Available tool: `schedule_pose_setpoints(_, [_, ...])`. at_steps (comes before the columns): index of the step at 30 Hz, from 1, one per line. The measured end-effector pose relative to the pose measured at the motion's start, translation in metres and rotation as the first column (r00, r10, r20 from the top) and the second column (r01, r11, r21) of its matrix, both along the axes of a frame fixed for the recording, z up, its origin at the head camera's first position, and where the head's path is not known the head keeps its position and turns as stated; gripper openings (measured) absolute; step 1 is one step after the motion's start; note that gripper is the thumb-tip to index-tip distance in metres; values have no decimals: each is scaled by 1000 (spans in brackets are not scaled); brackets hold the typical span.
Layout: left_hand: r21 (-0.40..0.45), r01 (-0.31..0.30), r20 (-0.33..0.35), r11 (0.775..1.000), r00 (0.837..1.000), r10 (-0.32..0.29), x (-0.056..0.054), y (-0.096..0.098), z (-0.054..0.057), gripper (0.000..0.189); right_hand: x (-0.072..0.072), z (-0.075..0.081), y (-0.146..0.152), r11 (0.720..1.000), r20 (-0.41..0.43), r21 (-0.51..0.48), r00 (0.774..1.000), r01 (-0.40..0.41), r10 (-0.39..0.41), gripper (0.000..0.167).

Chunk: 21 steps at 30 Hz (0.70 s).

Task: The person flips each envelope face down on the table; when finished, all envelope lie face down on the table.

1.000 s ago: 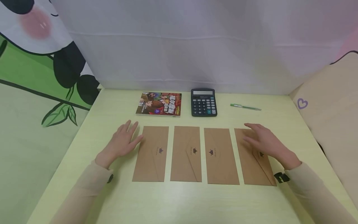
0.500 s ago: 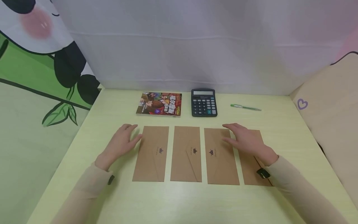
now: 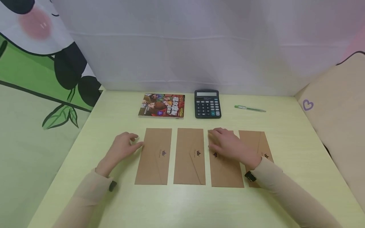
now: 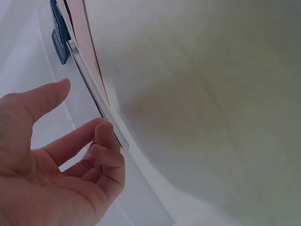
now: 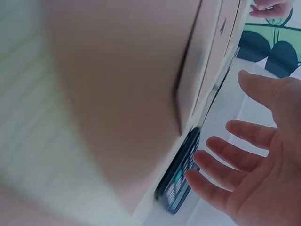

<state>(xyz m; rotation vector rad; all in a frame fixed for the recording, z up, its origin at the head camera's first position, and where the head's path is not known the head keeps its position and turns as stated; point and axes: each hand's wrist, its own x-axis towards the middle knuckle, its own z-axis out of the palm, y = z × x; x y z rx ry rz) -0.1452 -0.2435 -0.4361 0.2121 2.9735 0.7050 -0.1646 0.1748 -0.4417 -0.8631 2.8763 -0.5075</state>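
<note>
Several brown envelopes lie side by side on the table, each with a small dark crown print where visible. My left hand (image 3: 121,150) hovers just left of the leftmost envelope (image 3: 152,158), thumb close to its edge; in the left wrist view its fingers (image 4: 106,136) curl loosely around nothing. The second envelope (image 3: 188,145) lies uncovered. Over the upper part of the third envelope (image 3: 226,174) is my right hand (image 3: 229,145), fingers spread and relaxed in the right wrist view, holding nothing. My right forearm partly hides the rightmost envelope (image 3: 252,139).
Behind the envelopes, a comic-style book (image 3: 162,106), a black calculator (image 3: 207,104) and a green pen (image 3: 250,109) stand in a row. A pale curtain (image 3: 182,57) hangs along the table's back edge. A patterned wall is at the left.
My right hand has moved left from the rightmost envelope to the third one. My left hand's fingers have curled in slightly and drawn back a little. The envelopes have stayed in place.
</note>
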Motion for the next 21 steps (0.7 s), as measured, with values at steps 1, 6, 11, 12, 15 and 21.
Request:
schedule_pose_setpoints(1, [5,-1,9,1000,1000,1,0,1,0,49,0,2,-5,1000,-3,-7,1000,-5,5,59])
schedule_pose_setpoints(6, [16,-18,51,1000,999,17,3,2,2,51,1,10,-28,999,-14,11,999,-32,32,63])
schedule_pose_setpoints(11, [25,-23,89,999,996,21,3,2,4,53,-2,18,-49,997,20,56,998,-57,56,66])
schedule_pose_setpoints(12, [26,-26,99,999,995,24,3,2,4,53,-2,18,-52,996,28,63,998,-63,62,66])
schedule_pose_setpoints(15, [29,-28,132,999,991,24,4,3,5,53,-2,20,-60,995,48,75,997,-70,66,65])
schedule_pose_setpoints(21, [21,-31,161,999,987,27,2,4,6,52,-2,22,-74,995,68,60,995,-77,73,66])
